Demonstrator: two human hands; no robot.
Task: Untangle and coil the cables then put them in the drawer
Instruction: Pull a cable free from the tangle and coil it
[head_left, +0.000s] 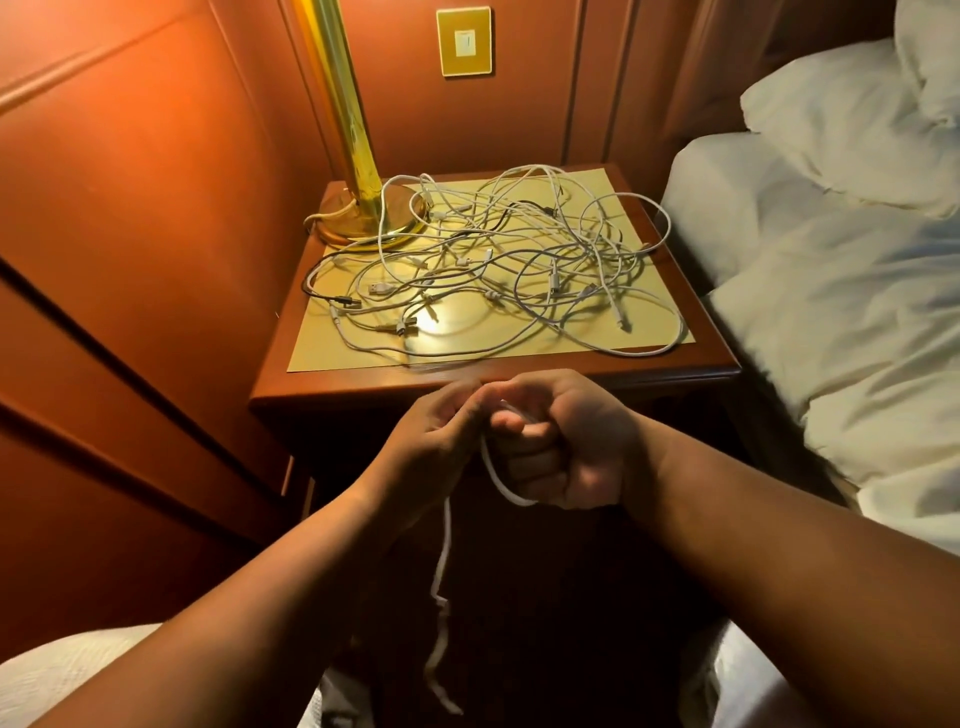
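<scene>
**Both hands on one white cable, the tangle waiting on the tabletop**

Nearest the camera, at 6 o'clock, the loose end of a white cable (442, 561) hangs down between the forearms, blurred toward its tip. Above it the two hands meet just in front of the nightstand's near edge. The right hand (558, 441) is curled into a fist around the cable, which loops out from under the fist at 7 o'clock of it and runs up toward the fingers. The left hand (431, 431) pinches the same cable with its fingertips, touching the right hand at about its 10 o'clock; exactly how the left fingers sit on the cable is hard to tell through the blur.

Beyond the hands, the tabletop (691, 364) of a reddish wooden nightstand carries a pale yellow mat (322, 358). Spread over most of that mat lies the tangle of cables (498, 260), mostly white with a couple of dark ones, plugs showing here and there. At 10 o'clock of the tangle stands a brass lamp base (358, 218), with one cable lying round its foot.

At 3 o'clock of the nightstand is a bed (831, 291) with rumpled white sheets and pillows. Farthest, at 12 o'clock, a brass wall plate (464, 41) sits on the panelled wall.
</scene>
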